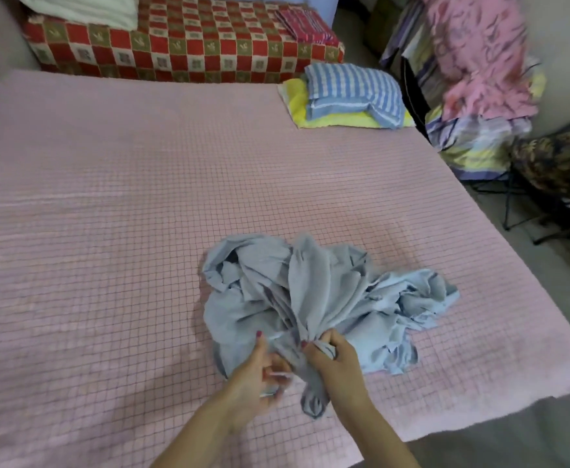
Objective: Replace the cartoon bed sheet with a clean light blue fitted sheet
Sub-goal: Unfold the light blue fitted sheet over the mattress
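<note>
I am looking down at the light blue sheet [310, 298], which is lying crumpled in a heap on the pink checked mattress [107, 197], toward its near right part. My right hand [332, 358] is gripping a gathered bunch of the sheet, fingers curled round it. My left hand [260, 373] is pinching the near edge of the sheet just beside it. A striped blue pillow [354, 92] is sitting on a yellow towel [297, 106] at the far right corner.

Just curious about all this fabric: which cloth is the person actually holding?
The crumpled light blue sheet, gripped by both the left hand and right hand. The blue striped pillow lies untouched at the far corner.
</note>
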